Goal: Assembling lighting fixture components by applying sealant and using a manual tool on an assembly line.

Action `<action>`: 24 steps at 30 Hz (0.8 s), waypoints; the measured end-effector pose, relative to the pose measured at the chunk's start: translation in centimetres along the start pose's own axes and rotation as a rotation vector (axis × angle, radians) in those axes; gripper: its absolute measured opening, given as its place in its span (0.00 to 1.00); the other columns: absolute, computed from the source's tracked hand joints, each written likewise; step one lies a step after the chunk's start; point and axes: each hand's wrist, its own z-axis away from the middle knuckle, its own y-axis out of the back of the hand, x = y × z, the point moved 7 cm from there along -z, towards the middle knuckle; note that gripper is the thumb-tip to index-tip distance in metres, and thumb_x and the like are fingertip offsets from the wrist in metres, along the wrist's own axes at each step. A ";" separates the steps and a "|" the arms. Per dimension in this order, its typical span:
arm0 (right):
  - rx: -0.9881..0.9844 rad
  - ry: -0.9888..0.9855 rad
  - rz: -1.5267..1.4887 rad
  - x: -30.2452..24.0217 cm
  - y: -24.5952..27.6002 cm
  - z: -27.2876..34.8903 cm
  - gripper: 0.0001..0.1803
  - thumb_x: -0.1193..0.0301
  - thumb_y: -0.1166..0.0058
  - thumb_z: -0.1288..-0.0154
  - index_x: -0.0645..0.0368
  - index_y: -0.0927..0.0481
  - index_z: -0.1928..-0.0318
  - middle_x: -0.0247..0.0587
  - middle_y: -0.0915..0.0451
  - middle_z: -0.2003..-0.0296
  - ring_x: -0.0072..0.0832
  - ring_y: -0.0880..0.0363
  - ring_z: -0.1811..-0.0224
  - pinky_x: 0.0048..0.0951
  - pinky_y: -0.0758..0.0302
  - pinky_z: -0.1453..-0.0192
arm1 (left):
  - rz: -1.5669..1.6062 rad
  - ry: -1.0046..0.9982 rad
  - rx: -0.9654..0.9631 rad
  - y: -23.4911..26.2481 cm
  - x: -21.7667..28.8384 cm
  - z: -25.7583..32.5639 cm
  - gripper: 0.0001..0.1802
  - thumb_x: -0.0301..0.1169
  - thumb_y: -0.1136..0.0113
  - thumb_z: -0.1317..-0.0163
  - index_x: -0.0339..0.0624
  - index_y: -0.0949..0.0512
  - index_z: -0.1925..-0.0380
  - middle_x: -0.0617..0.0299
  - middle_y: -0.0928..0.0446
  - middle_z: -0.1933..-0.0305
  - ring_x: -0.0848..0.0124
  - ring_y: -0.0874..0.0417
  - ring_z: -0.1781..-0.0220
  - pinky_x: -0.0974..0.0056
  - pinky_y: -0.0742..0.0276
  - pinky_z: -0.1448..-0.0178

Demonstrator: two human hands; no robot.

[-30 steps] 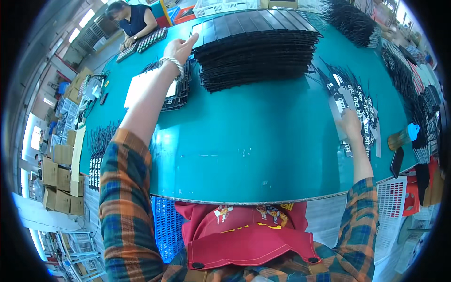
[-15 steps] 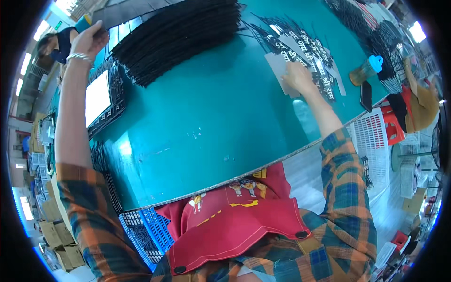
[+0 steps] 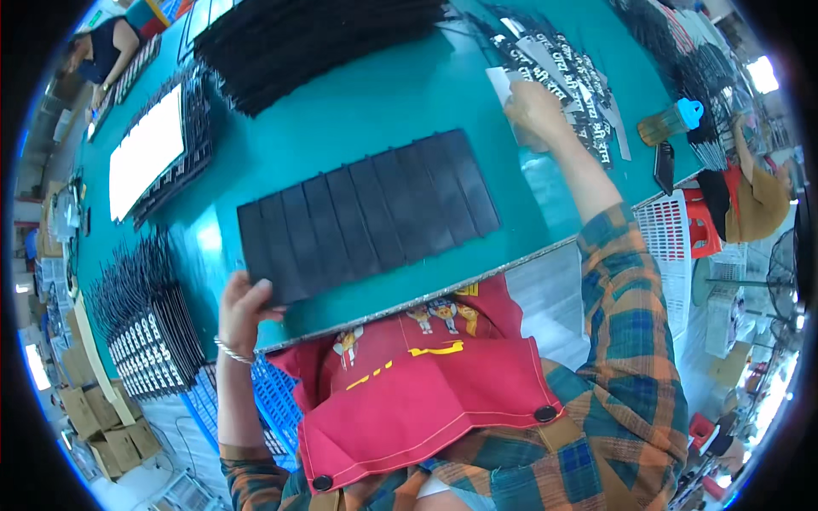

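A flat black panel (image 3: 371, 213) with several raised parallel ribs lies on the green table near the front edge. My left hand (image 3: 244, 311) pinches its near left corner between thumb and fingers. Over at the right, my right hand (image 3: 538, 111) is curled at the near side of a loose pile of black strips with white lettering (image 3: 579, 94). Flat grey pieces stick out among these strips. The right fingertips are partly hidden, so what they grip cannot be made out. Behind the panel sits a thick stack of black panels (image 3: 315, 43).
Bundles of lettered black strips (image 3: 149, 345) lie at the left, beyond them a white sheet on a dark stack (image 3: 149, 153). A blue-lidded bottle (image 3: 669, 122) and a phone (image 3: 664, 168) are at the right edge. Co-workers (image 3: 106, 55) sit around. Blue baskets (image 3: 277, 396) stand below.
My left hand has come from the far stack toward me, bringing a black panel down onto the table before me. My right hand has stayed at the strip pile, shifting slightly.
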 end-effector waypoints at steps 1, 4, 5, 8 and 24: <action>-0.058 -0.047 0.022 -0.2 -0.4 -0.8 0.13 0.70 0.43 0.40 0.64 0.13 0.58 0.60 0.14 0.53 0.56 0.13 0.49 0.52 0.17 0.46 | -0.166 0.070 -0.003 -1.0 -1.5 0.9 0.11 0.31 0.39 0.28 0.37 0.28 0.53 0.65 0.24 0.66 0.72 0.14 0.71 0.71 0.19 0.78; -0.148 -0.072 0.159 -0.9 -0.4 -1.6 0.12 0.73 0.42 0.40 0.64 0.13 0.58 0.56 0.13 0.53 0.53 0.13 0.49 0.50 0.17 0.48 | -0.735 -0.170 0.113 1.5 -2.1 0.7 0.15 0.34 0.33 0.33 0.37 0.25 0.56 0.58 0.22 0.70 0.59 0.15 0.74 0.59 0.18 0.71; -0.179 -0.071 0.213 -1.4 0.0 -1.8 0.12 0.74 0.42 0.41 0.64 0.13 0.58 0.55 0.13 0.53 0.53 0.13 0.49 0.49 0.16 0.49 | -1.088 -0.460 0.155 0.1 0.3 0.8 0.16 0.34 0.31 0.35 0.36 0.25 0.56 0.54 0.20 0.70 0.54 0.15 0.73 0.54 0.17 0.66; -0.114 -0.048 0.240 -0.8 -0.7 -1.6 0.12 0.75 0.42 0.41 0.65 0.13 0.57 0.57 0.13 0.53 0.53 0.13 0.49 0.51 0.17 0.49 | -1.026 -0.511 0.283 -1.7 1.9 0.0 0.21 0.38 0.30 0.37 0.39 0.22 0.50 0.48 0.19 0.49 0.48 0.17 0.50 0.52 0.21 0.45; -0.341 -0.098 -1.163 -7.1 3.5 4.6 0.47 0.83 0.42 0.40 0.58 0.44 0.21 0.39 0.22 0.67 0.25 0.19 0.75 0.24 0.23 0.76 | -1.289 -0.875 0.158 -8.3 0.8 -2.0 0.42 0.51 0.40 0.31 0.42 0.38 0.23 0.49 0.46 0.16 0.51 0.50 0.14 0.41 0.58 0.16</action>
